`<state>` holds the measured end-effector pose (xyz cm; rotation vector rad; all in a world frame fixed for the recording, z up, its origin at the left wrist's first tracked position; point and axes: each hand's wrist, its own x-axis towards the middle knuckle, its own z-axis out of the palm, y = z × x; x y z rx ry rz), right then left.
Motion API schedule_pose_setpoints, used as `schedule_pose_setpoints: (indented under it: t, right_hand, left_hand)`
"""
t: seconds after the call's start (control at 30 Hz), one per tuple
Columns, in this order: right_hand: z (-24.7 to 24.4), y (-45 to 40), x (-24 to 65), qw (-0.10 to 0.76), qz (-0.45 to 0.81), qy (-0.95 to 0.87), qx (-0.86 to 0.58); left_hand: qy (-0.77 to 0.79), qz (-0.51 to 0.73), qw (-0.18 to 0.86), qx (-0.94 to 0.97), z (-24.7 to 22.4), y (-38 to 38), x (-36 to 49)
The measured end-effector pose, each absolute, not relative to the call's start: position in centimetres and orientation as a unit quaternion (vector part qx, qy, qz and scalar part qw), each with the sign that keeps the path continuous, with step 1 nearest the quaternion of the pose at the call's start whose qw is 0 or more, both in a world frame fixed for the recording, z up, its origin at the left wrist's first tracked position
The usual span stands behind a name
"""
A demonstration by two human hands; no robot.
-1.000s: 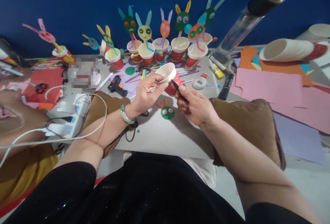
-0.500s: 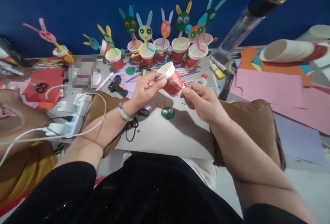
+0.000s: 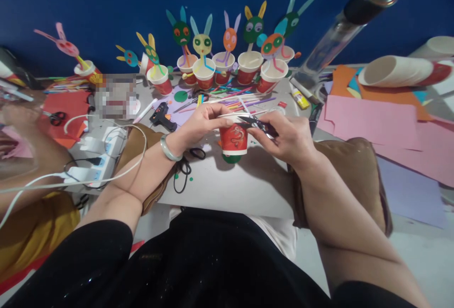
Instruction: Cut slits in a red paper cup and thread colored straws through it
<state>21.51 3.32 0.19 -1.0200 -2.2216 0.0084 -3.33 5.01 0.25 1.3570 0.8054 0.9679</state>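
Note:
A red paper cup point(image 3: 233, 138) with a white rim is held nearly upright by my left hand point(image 3: 204, 126), fingers and thumb pinching its upper left edge. My right hand point(image 3: 289, 137) grips a pair of dark scissors point(image 3: 252, 122). Their blades are parted and point left, against the upper part of the cup just under the rim. Whether they cut into the wall I cannot tell. Behind the cup's base, a green paper face point(image 3: 231, 159) lies on the table, mostly hidden.
Several cups with paper rabbit heads, such as a yellow one point(image 3: 202, 43), line the blue wall. A black glue gun point(image 3: 163, 116) lies left, near a power strip point(image 3: 106, 156). Pink paper point(image 3: 372, 121) and a tall bottle point(image 3: 331, 38) are right. Another person's arm point(image 3: 21, 156) is far left.
The cup has tipped from a slant to nearly upright and come lower, covering most of the green face. My right hand moved from its base to near the rim, the scissor blades now plainly visible.

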Motion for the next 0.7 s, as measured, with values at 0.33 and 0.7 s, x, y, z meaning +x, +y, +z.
schedule_pose_setpoints:
  t: [0.33,0.7]
  right_hand:
    - [1.3,2.7,22.0,0.336,0.093,-0.86,-0.372]
    - [2.0,2.4,22.3,0.323,0.032,-0.873,-0.365]
  left_hand:
    - [0.305,0.365,0.667,0.573,1.1,4.8,-3.4]
    - [0.311,0.376,0.652,0.581,0.8,4.9,-3.6]
